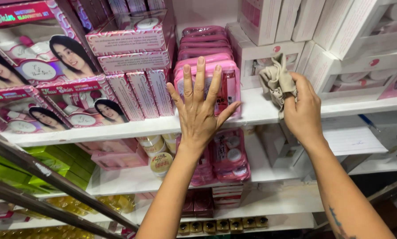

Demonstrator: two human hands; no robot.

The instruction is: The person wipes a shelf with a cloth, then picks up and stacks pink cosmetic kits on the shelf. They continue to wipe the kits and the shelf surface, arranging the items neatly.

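My left hand (200, 108) is spread flat, fingers apart, pressed against the front of a pink clear-windowed pouch (227, 84) standing on a white shelf (256, 113). More pink pouches are stacked behind and above it. My right hand (301, 110) is to the right, closed around a crumpled beige cloth (276, 82), which it holds up at the shelf in front of white boxes (269, 57).
Pink cosmetic boxes (132, 86) with printed faces fill the shelf's left side. White boxes (353, 31) are stacked at the right. Lower shelves hold more pink pouches (231, 155), round jars (161, 163), green boxes (52, 159) and small bottles. Dark metal bars (52, 179) cross the lower left.
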